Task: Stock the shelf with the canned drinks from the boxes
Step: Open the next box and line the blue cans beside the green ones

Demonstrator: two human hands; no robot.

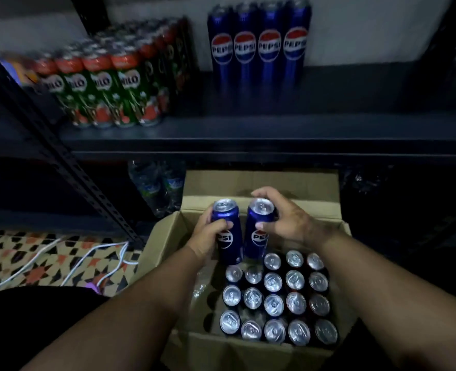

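Two Pepsi cans are being lifted clear of the box [168, 236], one in each hand: the left hand [208, 235] is wrapping its fingers round the left can [228, 231] at mid-height, while the right hand [285, 219] is curling thumb and fingers round the upper part of the right can [257, 228], just below its rim. Both cans are hanging upright and close together above the far-left corner of the box, where the emptied slots are showing. Inside the box, the remaining cans [275, 298] are standing in tight rows, filling its right and near parts. Beyond the box, the shelf [248, 127] is carrying a row of four Pepsi cans [259, 46] at its back, with bare board in front of them and to their right; to the left of the box's line, on the same shelf, a block of Milo cans [106, 84] is standing. To do this step well, the cans probably want carrying upright over the shelf's front edge and setting down against the existing row, logos forward, one at a time so neither knocks the standing four. Left of the box, a white cable [87, 261] is trailing across patterned floor [34, 253].
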